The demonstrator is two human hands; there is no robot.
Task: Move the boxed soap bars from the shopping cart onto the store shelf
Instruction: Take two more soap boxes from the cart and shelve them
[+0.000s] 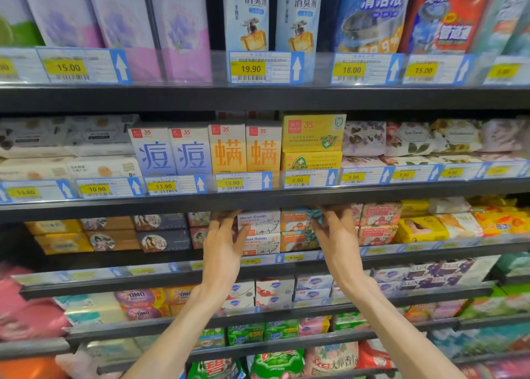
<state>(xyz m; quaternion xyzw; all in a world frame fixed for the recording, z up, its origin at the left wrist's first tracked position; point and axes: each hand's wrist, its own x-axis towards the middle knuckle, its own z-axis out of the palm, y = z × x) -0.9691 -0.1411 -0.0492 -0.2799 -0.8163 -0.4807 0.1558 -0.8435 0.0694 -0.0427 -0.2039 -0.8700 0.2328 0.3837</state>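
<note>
Both of my arms reach into the third shelf [266,266] from the top. My left hand [223,244] presses against the left side of a stack of white Goat Soap boxes [262,231], fingers spread along their edge. My right hand [335,235] lies against the right side of the orange and teal Goat Soap boxes [296,229], fingers reaching deep behind them. The two stacks stand side by side between my hands, two boxes high. Neither hand encloses a box. The shopping cart is out of view.
Pink Goat Soap boxes [378,223] and yellow soap packs [421,228] fill the shelf to the right. Dark and tan soap boxes [160,232] sit to the left. The shelf above [258,198] hangs low over my fingers. Lower shelves hold more soaps.
</note>
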